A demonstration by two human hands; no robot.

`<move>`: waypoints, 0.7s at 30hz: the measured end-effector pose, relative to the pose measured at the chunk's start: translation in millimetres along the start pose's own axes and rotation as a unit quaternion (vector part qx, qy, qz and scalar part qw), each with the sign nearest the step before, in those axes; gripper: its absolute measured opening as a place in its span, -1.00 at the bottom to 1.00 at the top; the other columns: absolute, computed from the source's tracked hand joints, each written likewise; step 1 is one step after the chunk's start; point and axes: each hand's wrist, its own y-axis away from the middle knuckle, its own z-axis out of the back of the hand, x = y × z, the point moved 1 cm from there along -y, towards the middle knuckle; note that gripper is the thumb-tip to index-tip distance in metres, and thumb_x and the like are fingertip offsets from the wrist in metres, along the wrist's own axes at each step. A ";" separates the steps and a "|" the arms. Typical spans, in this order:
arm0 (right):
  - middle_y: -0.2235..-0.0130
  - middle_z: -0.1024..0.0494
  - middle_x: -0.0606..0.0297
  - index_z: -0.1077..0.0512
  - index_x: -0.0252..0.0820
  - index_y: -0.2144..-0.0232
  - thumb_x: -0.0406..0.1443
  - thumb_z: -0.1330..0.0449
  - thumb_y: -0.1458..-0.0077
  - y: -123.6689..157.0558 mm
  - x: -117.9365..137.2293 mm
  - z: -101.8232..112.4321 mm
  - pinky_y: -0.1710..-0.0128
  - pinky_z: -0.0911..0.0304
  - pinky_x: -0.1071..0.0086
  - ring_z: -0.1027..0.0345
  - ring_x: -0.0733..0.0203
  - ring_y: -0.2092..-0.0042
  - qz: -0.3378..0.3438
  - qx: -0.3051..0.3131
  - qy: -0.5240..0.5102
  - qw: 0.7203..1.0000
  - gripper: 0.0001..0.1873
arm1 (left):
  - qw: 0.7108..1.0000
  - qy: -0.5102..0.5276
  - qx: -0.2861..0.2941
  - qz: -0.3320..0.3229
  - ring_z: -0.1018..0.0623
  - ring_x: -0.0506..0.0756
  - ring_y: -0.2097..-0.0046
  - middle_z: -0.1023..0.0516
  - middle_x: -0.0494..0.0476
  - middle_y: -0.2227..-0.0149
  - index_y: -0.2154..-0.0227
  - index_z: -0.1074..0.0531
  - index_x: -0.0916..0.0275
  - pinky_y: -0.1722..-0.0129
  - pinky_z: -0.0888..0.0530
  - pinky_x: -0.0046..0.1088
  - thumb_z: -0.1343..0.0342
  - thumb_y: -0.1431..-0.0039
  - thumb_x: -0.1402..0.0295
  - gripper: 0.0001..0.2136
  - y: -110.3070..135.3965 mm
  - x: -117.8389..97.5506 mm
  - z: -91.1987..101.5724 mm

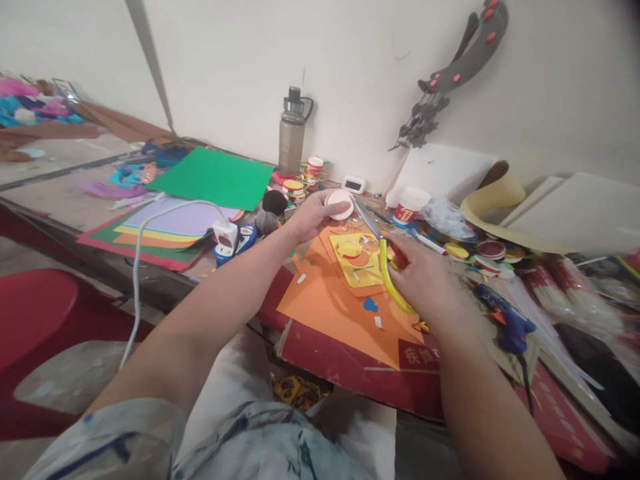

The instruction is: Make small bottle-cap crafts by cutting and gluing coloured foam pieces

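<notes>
Could bump the blue glue gun [513, 328] at near right by a sideways swing of the right arm [490, 393]; impossible to tell whether hot. Could hook the white cable [143, 257] at left on the left arm [215, 313] and pull loose the white plug [226, 235], given the slack loop over the near edge of the worktop [55, 198]. Grips yellow-handled scissors [369, 218] in the right hand [420, 267], closed round the handles, with blades pointing far and left. Pinches a round white piece [341, 196] in the left hand [314, 217], above the worktop's far middle, right by the blades. Might nick the left hand through a slip of the blades off the rim; might bend or drop the piece from too hard or too loose a pinch.

Backed by a pale wall [215, 67]. Crowded with materials along the worktop, beside a red stool [37, 313] at near left. Laid with a green sheet [213, 177] at left and an orange sheet [320, 310] at near centre. Lined at the far side with a bottle [291, 143] and, farther right, a paper cup [410, 203]. Littered on the orange with small scraps, including a blue scrap [371, 305].
</notes>
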 end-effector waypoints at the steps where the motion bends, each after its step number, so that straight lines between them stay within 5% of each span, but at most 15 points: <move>1: 0.19 -0.72 0.06 -0.66 -0.13 0.03 -0.28 -0.21 -0.18 0.3 0.4 -0.6 -0.06 -0.47 0.06 -0.64 -0.13 0.08 -0.002 -0.004 0.009 1.000 -0.66 | 1.000 0.006 0.002 -0.005 -0.57 -0.07 0.43 -0.64 0.05 0.40 0.34 -0.51 0.30 0.48 -0.44 -0.60 -0.67 0.29 0.03 -0.40 0.3 0.0 -1.7; 21: 0.21 -0.75 0.13 -0.65 -0.04 -0.01 -0.31 -0.15 -0.23 2.9 3.3 -3.4 -0.08 -0.51 0.10 -0.66 -0.10 0.02 0.000 -0.025 0.091 0.996 -0.62 | 1.000 0.026 0.010 -0.013 -0.54 -0.07 0.51 -0.66 0.11 0.42 0.28 -0.49 0.34 0.52 -0.38 -0.57 -0.63 0.15 0.15 -0.48 -0.8 3.6 -5.8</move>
